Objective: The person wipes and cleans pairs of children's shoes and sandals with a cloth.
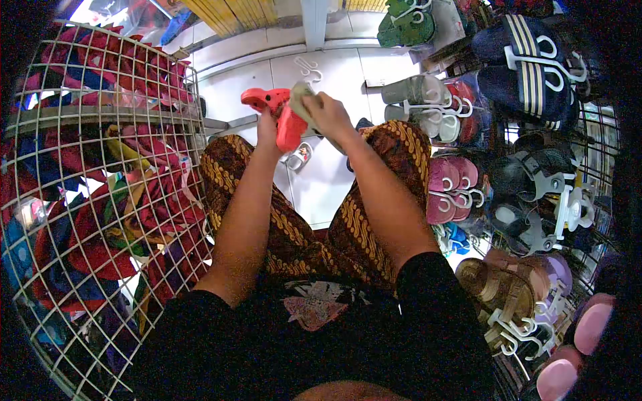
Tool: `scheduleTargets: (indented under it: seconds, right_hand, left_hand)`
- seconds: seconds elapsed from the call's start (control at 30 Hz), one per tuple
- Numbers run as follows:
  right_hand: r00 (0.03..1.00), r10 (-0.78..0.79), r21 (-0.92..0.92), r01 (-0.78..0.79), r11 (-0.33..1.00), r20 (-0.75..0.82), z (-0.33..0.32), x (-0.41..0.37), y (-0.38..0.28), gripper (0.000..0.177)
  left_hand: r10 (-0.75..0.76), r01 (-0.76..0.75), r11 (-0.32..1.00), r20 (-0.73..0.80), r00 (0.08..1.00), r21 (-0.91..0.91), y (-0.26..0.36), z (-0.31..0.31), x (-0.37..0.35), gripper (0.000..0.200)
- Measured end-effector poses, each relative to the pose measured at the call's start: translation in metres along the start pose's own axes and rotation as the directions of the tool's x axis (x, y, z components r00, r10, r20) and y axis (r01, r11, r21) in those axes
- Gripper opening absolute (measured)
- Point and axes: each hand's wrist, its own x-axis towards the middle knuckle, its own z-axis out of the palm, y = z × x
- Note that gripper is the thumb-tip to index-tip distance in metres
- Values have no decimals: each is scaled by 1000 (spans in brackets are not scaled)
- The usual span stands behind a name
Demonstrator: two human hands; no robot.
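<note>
A pair of red clogs [291, 129] is held up in front of my knees. My left hand [268, 127] is closed round them from below. In my right hand [328, 115] is a bunched, grey-green cloth [305, 105], pressed against or very near the clog on the right; exact contact is hard to see. Just beyond the clogs shows a white plastic shoe hanger [307, 68]. Below them, on the white tiled floor [314, 194], lies a small white shoe [299, 156] with a coloured print, partly covered by the clogs and my hand.
To my left stands a wire grid rack [107, 167] full of colourful footwear or fabric goods. On my right, sandals hang on white hangers: navy striped slides [525, 67], pink sandals [451, 190], black sandals [528, 194] and brown sandals [491, 284]. Green clogs [406, 25] hang farther off.
</note>
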Motion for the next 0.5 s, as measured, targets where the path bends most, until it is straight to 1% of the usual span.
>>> scheduleTargets:
  seconds: [0.1, 0.13, 0.17, 0.23, 0.33, 0.43, 0.47, 0.5]
  right_hand:
    - [995, -62, 117, 53, 992, 78, 10, 4, 9, 68]
    - [982, -102, 92, 88, 992, 158, 8, -9, -1, 70]
    - [963, -99, 51, 89, 995, 249, 18, -2, 10, 63]
    - [952, -7, -32, 17, 999, 305, 13, -3, 3, 62]
    - [984, 99, 88, -113, 990, 151, 0, 4, 1, 65]
    - [982, 74, 212, -111, 971, 176, 14, 13, 18, 71]
    - [962, 80, 177, -129, 976, 259, 21, 13, 24, 80]
    - [928, 42, 113, -90, 990, 371, 20, 12, 22, 82]
  left_hand:
    - [46, -46, 999, 10, 999, -15, 2, 2, -8, 37]
    - [23, -22, 994, 4, 1000, -107, 7, -4, -1, 39]
    - [-10, -1, 986, -63, 998, -168, 10, -10, -1, 38]
    - [58, -56, 993, 14, 998, -108, 11, -5, -9, 39]
    - [25, -24, 999, -27, 999, 24, 3, 2, -8, 40]
    - [50, -50, 999, -25, 998, 3, -2, -8, -2, 43]
    - [29, -30, 998, -8, 1000, -56, -5, -32, 10, 48]
    - [65, -65, 996, -9, 998, -68, -2, -32, 9, 53]
